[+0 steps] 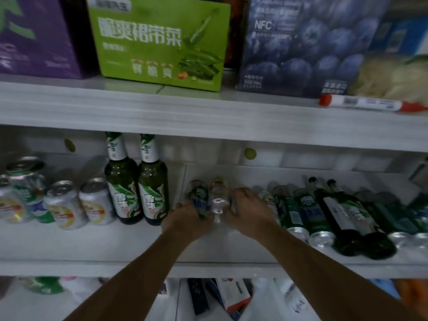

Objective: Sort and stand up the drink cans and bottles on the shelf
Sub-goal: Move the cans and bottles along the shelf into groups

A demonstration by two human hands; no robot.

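On the middle shelf (115, 242), my left hand (185, 218) grips a green and blue can (198, 195) that lies on its side. My right hand (250, 212) holds a silver can (217, 198) with a red label, also lying down, right beside it. Two green beer bottles (136, 184) stand upright to the left. Further left stand several silver cans (61, 205). To the right lie several green cans (291, 212) and dark green bottles (342, 214) on their sides.
The upper shelf (208, 114) carries a purple box (34, 35), a green carton (159, 40), a blue blueberry box (301, 45) and a red-capped marker (366, 104). Below, a lower shelf holds mixed packets (231, 295).
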